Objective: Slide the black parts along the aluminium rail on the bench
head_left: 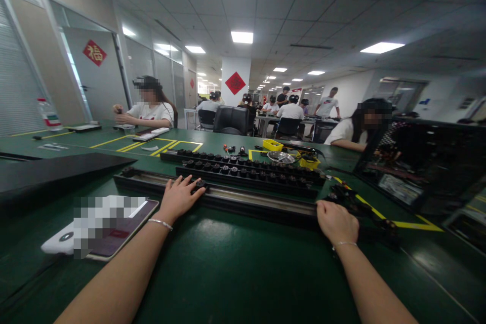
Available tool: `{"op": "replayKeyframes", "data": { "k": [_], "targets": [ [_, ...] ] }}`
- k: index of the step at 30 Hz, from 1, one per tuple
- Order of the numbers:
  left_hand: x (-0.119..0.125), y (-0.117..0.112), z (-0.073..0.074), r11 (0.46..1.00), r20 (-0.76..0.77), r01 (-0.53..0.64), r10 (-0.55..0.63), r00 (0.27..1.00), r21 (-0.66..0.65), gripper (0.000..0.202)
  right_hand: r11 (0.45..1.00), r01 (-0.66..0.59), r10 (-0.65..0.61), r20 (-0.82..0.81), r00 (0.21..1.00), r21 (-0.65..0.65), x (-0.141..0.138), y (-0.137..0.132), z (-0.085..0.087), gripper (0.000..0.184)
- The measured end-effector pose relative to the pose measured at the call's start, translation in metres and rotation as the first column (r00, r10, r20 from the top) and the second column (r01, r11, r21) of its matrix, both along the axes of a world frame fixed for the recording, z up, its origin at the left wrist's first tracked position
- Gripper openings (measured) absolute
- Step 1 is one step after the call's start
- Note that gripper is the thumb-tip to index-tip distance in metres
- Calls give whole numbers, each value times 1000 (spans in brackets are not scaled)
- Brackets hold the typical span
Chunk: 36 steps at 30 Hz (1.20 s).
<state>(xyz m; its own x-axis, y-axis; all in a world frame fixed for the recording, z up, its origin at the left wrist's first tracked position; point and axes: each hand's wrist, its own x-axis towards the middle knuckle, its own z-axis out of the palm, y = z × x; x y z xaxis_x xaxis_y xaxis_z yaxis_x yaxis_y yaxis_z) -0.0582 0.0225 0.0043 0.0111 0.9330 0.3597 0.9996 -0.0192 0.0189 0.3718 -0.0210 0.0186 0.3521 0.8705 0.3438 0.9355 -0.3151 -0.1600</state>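
Note:
A long black channel-shaped strip housing (258, 199) lies across the green table in front of me, its pale inside facing up. My left hand (180, 196) rests over its left part with the fingers spread, the fingertips by a small black round socket-like piece (201, 184). Another such piece (128, 172) sits at the housing's far left end. My right hand (337, 221) is curled round the housing near its right end; the fingertips are partly hidden. Just behind lie two similar black strips (246, 178), set with several round black pieces in rows.
A phone and white power bank (61, 243) lie left of my left forearm. Yellow bins (272, 145), a metal dish (281, 157) and loose black parts (341, 196) are behind and right. A large black open case (421, 162) stands at the right. Two people sit across the table.

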Motion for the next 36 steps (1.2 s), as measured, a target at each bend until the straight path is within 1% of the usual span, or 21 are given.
{"op": "replayKeyframes", "data": {
  "k": [7, 13, 18, 36],
  "targets": [
    [-1, 1, -2, 1000, -6, 8, -8, 1000, 9, 57, 1000, -1, 1, 2, 1000, 8, 1, 1, -1, 45],
    [0, 0, 0, 1000, -4, 5, -5, 1000, 0, 57, 1000, 3, -3, 1, 1000, -5, 0, 0, 0, 46],
    [4, -2, 1, 1000, -6, 28, -28, 1000, -1, 58, 1000, -2, 2, -11, 1000, -5, 1, 0, 0, 47],
    [6, -1, 0, 999, -14, 35, -35, 999, 2, 57, 1000, 0, 0, -20, 1000, -6, 0, 0, 0, 45]
  ]
}}
